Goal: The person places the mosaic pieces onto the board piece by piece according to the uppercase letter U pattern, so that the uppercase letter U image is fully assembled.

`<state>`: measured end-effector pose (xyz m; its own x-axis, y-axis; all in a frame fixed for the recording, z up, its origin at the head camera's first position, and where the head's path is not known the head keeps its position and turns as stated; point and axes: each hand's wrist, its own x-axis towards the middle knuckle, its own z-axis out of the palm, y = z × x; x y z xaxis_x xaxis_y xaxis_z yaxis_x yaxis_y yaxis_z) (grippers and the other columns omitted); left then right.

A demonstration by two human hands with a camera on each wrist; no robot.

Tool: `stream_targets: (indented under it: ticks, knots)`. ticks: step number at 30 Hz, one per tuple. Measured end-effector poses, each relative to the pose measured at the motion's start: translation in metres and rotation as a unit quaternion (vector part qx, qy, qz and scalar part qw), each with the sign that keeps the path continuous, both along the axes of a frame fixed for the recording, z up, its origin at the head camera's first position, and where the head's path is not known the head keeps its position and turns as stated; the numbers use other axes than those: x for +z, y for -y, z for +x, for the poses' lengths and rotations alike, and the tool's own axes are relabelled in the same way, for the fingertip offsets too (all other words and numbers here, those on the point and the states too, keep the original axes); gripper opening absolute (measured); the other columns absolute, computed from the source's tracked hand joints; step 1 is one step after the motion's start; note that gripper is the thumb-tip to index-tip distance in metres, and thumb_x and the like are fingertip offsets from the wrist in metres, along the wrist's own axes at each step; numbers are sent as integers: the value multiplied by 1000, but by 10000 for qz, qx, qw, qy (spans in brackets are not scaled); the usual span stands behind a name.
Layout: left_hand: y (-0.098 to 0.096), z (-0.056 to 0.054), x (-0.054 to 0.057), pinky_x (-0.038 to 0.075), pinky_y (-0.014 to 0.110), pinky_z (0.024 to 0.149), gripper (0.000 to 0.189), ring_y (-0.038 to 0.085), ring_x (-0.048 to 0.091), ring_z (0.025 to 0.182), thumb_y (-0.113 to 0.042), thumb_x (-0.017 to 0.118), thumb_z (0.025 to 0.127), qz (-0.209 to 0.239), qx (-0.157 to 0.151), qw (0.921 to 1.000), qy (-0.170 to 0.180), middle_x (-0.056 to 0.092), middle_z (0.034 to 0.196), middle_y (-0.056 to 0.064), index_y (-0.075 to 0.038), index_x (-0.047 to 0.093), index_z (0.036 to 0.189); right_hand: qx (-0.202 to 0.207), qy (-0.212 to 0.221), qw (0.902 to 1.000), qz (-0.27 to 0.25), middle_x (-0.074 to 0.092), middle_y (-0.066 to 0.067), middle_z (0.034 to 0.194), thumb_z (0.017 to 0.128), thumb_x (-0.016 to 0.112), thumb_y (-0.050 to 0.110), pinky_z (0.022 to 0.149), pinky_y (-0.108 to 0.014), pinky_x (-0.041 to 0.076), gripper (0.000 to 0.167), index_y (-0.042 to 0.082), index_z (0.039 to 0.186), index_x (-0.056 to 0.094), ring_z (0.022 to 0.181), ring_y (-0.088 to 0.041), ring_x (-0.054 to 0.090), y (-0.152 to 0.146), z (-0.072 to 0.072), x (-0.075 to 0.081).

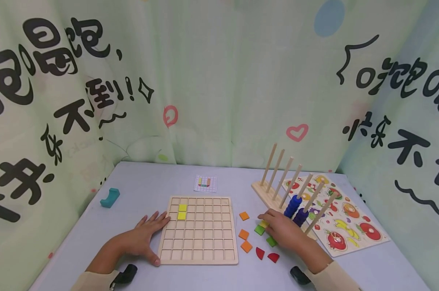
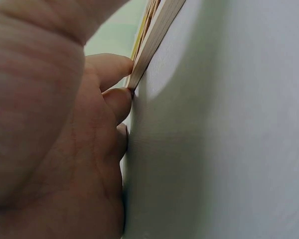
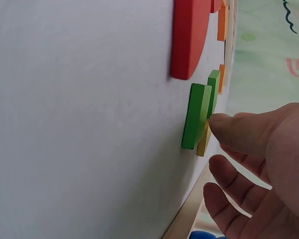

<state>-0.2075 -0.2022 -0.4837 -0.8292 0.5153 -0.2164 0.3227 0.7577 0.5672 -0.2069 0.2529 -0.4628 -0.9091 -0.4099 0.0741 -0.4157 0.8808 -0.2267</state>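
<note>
My left hand (image 1: 143,234) lies with spread fingers along the left side of a wooden grid board (image 1: 197,258). Its thumb is at the near left corner, and in the left wrist view the fingertips (image 2: 123,67) meet the board's edge (image 2: 157,42). Two yellow square tiles (image 1: 182,211) sit one above the other in grid cells at the upper left. My right hand (image 1: 283,230) reaches down over another yellow tile (image 1: 264,223), its thumb tip right at it in the right wrist view, other fingers loosely bent. Green tiles (image 3: 195,117) lie close beside it.
Orange square tiles (image 1: 243,234) and red rounded wedges (image 1: 273,257) lie right of the board. A wooden peg stand (image 1: 257,186) with blue rings and a fruit picture board (image 1: 368,242) stand farther right. A small pattern card (image 1: 205,184) lies behind; a teal block (image 1: 110,198) is left.
</note>
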Motion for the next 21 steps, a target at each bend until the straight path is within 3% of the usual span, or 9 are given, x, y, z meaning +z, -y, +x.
stream_targets:
  ticks: [21]
  knots:
    - [-1,-1,-3,-7,56,113,131,33,-3,147,-60,88,49,-179,107,9998,-6,13,162,7,-14,26,155,-576,536,9958,476,57,5,99,89,72,18,76,-29,52,34,13,122,66,77,-10,49,5,-4,3]
